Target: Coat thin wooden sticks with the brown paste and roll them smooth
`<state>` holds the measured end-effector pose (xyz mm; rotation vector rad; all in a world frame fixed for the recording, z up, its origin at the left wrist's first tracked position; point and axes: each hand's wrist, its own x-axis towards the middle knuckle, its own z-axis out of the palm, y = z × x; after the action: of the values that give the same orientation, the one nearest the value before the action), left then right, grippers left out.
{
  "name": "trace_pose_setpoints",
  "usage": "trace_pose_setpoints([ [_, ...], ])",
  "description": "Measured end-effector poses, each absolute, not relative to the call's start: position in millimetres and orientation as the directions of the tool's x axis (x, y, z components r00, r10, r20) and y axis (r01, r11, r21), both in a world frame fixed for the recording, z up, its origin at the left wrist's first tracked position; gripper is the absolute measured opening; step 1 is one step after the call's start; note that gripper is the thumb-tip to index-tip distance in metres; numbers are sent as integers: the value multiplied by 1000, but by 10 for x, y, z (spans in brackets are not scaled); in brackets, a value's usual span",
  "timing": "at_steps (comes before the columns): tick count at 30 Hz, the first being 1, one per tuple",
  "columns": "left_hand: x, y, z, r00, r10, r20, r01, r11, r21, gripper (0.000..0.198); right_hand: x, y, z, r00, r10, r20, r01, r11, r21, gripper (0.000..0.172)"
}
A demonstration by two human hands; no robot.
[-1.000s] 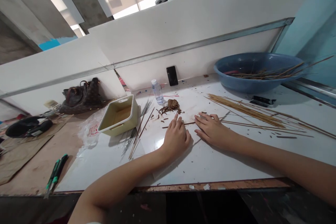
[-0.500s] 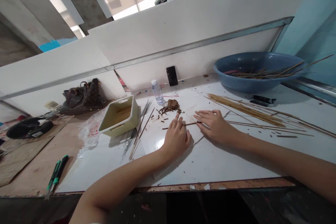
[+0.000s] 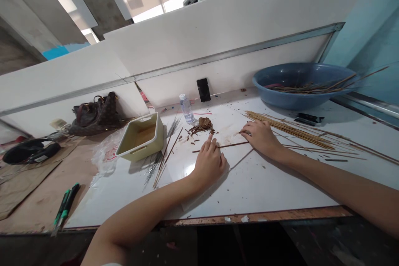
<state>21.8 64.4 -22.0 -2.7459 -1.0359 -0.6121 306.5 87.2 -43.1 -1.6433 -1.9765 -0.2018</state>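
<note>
My left hand (image 3: 209, 161) lies flat on the white table (image 3: 249, 191), fingers stretched over a thin brown-coated stick (image 3: 232, 145). My right hand (image 3: 261, 136) rests palm down further right on the same stick, fingers apart, close to a spread of bare bamboo sticks (image 3: 293, 129). A lump of brown paste (image 3: 205, 123) with crumbs sits just beyond my left fingertips.
A cream tray (image 3: 141, 137) stands at the left with thin sticks (image 3: 165, 156) beside it. A small bottle (image 3: 186, 108) and a phone (image 3: 203, 89) are by the partition. A blue basin (image 3: 299, 85) holds sticks at the back right. Green-handled cutters (image 3: 65, 208), a bag (image 3: 95, 114).
My right hand has slid to the right and away along the stick, toward the pile of bare sticks. My left hand has stayed in place.
</note>
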Motion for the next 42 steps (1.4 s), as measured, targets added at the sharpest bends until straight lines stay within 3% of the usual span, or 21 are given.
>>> trace_pose_setpoints([
  [8,217,667,-256,679,595,430,655,-755,11,39,3023,859,-390,-59,869,491,967,172,-189,31],
  [14,219,665,-260,669,596,443,654,-756,30,37,2869,678,-292,-309,806,505,843,478,-247,28],
  [17,217,665,-259,669,596,444,656,-754,24,38,2801,596,-271,-344,784,517,798,534,-278,30],
  [36,218,664,-260,671,605,429,650,-758,53,41,2811,575,-274,-396,743,540,785,579,-221,27],
  [42,226,672,-270,668,602,438,657,-753,33,39,2790,571,-276,-456,711,536,778,610,-148,23],
])
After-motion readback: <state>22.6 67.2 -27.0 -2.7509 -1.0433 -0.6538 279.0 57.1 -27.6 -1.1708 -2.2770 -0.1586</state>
